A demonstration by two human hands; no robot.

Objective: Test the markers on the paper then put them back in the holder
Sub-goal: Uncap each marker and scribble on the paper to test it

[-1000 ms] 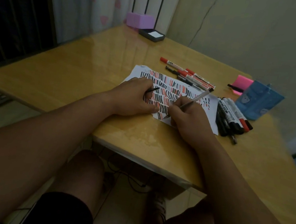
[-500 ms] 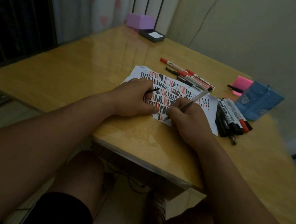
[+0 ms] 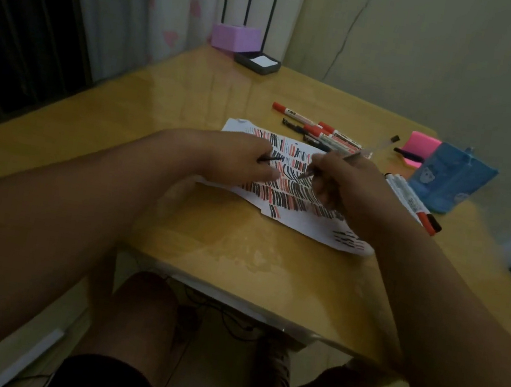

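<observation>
A white paper (image 3: 303, 222) covered in red and black strokes lies on the wooden table (image 3: 193, 110). My left hand (image 3: 236, 160) rests on the paper's left part and pinches a small black pen cap (image 3: 273, 158). My right hand (image 3: 346, 182) grips a clear-barrelled pen (image 3: 371, 149), tip down near the paper's middle. Red and black markers (image 3: 320, 131) lie beyond the paper. More markers (image 3: 413, 201) lie to the right, partly hidden by my right arm. A blue fabric holder (image 3: 454, 178) stands at the right.
A pink sticky-note pad (image 3: 420, 146) with a black marker on it sits behind the holder. A purple box (image 3: 235, 37) and a dark tray with white notes (image 3: 257, 62) stand at the far edge. The table's near edge is above my knees.
The view has tilted and the hands sit higher on the paper. My right hand lifted the pen from the lower edge toward the paper's middle. The left hand still holds the cap.
</observation>
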